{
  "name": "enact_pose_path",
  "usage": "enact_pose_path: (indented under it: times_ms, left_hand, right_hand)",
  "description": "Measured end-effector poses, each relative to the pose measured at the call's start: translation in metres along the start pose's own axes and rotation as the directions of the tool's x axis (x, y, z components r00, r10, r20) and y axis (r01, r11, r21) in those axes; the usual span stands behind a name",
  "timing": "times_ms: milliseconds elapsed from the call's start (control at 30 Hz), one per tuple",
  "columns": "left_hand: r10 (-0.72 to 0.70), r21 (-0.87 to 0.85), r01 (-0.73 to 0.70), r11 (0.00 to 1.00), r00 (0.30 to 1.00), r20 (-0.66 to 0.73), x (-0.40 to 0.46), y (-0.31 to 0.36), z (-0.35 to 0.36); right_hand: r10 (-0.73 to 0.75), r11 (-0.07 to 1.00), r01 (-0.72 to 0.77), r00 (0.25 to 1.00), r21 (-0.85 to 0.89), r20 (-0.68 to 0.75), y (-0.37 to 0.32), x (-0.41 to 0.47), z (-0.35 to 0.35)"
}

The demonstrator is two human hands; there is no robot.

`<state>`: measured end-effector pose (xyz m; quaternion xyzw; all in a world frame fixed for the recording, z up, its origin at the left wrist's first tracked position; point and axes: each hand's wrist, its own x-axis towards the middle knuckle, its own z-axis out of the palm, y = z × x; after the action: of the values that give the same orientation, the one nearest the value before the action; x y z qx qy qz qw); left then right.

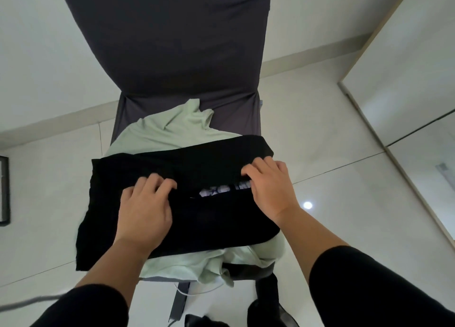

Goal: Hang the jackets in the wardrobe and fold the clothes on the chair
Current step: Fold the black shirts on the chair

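A black garment (216, 218) with a white print lies partly folded across the seat of a dark grey covered chair (172, 43). Under it a pale green garment (167, 132) spreads over the seat and spills off the front edge. My left hand (145, 211) sits on the black cloth with its fingers curled, pinching a fold at the middle. My right hand (268, 186) pinches the same fold further right, its fingertips bent into the cloth just above the print.
White tiled floor (344, 203) surrounds the chair. A pale wall with a skirting runs behind it. A wardrobe door or panel (406, 68) stands at the right. A dark frame (5, 191) leans at the left edge. Dark shoes and a white cord lie by the chair's front legs.
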<state>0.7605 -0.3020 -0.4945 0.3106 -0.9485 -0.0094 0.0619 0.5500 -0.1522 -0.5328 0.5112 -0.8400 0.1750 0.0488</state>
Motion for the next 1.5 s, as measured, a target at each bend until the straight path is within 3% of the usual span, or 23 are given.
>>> enact_pose_path:
  times_ms: [100, 233, 467, 633, 733, 867, 933, 1000, 1100, 1167, 1233, 1333, 1433, 1500]
  left_hand:
    - [0.073, -0.045, -0.068, 0.997, 0.99, 0.118, -0.013, -0.006, 0.007]
    - [-0.121, -0.156, 0.139, 0.978, 0.985, 0.121, -0.024, -0.005, 0.011]
    - [-0.325, -0.035, 0.332, 0.943, 0.938, 0.123, -0.033, -0.033, 0.007]
    - [-0.353, 0.026, 0.352, 0.935, 0.929, 0.109, -0.045, -0.067, 0.002]
    - [-0.428, 0.006, 0.429, 0.903, 0.901, 0.077, -0.055, -0.082, -0.002]
    - [-0.433, -0.015, 0.433, 0.901, 0.901, 0.006, -0.068, -0.097, -0.008]
    - [-0.465, -0.101, 0.468, 0.878, 0.883, 0.059, -0.07, -0.099, -0.012]
    - [-0.503, -0.228, 0.53, 0.817, 0.848, 0.169, -0.066, -0.094, -0.009]
    - [-0.615, -0.409, 0.707, 0.577, 0.706, 0.352, -0.052, -0.075, -0.005]
    - [-0.679, -0.434, 0.79, 0.433, 0.602, 0.42, -0.047, -0.066, -0.003]
    - [-0.706, -0.384, 0.837, 0.391, 0.54, 0.458, -0.047, -0.063, 0.0]
    - [-0.715, -0.454, 0.839, 0.299, 0.512, 0.476, -0.049, -0.065, 0.002]
    - [-0.795, -0.526, 0.822, 0.22, 0.464, 0.392, -0.051, -0.076, -0.007]
    - [-0.839, -0.529, 0.82, 0.219, 0.434, 0.327, -0.058, -0.085, -0.012]
  right_hand:
    - [-0.004, 1.0, 0.003, 0.997, 0.007, 0.074, -0.004, -0.008, 0.002]
    - [-0.031, 0.999, 0.028, 0.991, 0.025, 0.13, -0.028, -0.005, 0.005]
    - [-0.16, 0.982, 0.137, 0.969, 0.131, 0.187, -0.092, 0.012, 0.018]
    - [-0.281, 0.955, 0.244, 0.928, 0.171, 0.245, -0.121, 0.016, 0.019]
    - [-0.283, 0.959, 0.268, 0.931, 0.095, 0.231, -0.133, 0.011, 0.025]
    - [-0.231, 0.971, 0.236, 0.967, -0.045, 0.106, -0.145, 0.012, 0.032]
    - [-0.185, 0.977, 0.194, 0.977, -0.089, 0.102, -0.147, 0.014, 0.031]
    - [-0.16, 0.976, 0.176, 0.978, -0.124, 0.134, -0.146, 0.014, 0.031]
    - [-0.104, 0.983, 0.122, 0.985, -0.134, 0.137, -0.145, 0.008, 0.032]
    - [-0.078, 0.985, 0.098, 0.987, -0.143, 0.138, -0.144, 0.004, 0.034]
    - [-0.061, 0.984, 0.083, 0.988, -0.159, 0.14, -0.144, 0.001, 0.035]
    - [-0.002, 0.987, 0.021, 0.993, -0.162, 0.117, -0.146, -0.002, 0.034]
    - [0.021, 0.994, -0.014, 0.998, -0.109, 0.067, -0.148, -0.003, 0.031]
    - [0.002, 0.996, 0.002, 0.999, -0.087, 0.05, -0.148, -0.005, 0.028]
